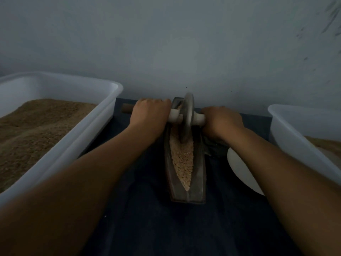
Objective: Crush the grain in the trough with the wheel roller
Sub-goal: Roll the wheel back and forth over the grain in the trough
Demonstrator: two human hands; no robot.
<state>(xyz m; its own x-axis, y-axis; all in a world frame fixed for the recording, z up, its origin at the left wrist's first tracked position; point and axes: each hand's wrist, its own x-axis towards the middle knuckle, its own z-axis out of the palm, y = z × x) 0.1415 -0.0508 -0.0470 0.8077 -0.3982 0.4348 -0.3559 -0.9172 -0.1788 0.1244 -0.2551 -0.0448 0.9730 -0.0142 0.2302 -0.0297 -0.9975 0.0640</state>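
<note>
A dark boat-shaped metal trough [199, 183] lies lengthwise on the dark blue cloth, pointing away from me. Pale crushed grain [182, 159] fills its groove. The wheel roller [186, 119], a grey disc on a crosswise axle handle, stands upright in the far half of the groove. My left hand [149, 113] grips the handle on the left of the disc, with the brown handle end sticking out beyond it. My right hand [221, 121] grips the handle on the right. Both arms are stretched forward.
A large white tub [103, 115] full of brown meal stands on the left. Another white tub [287, 132] stands on the right with some brown meal in it. A white round dish [239, 172] lies partly under my right forearm. A grey wall rises close behind the trough.
</note>
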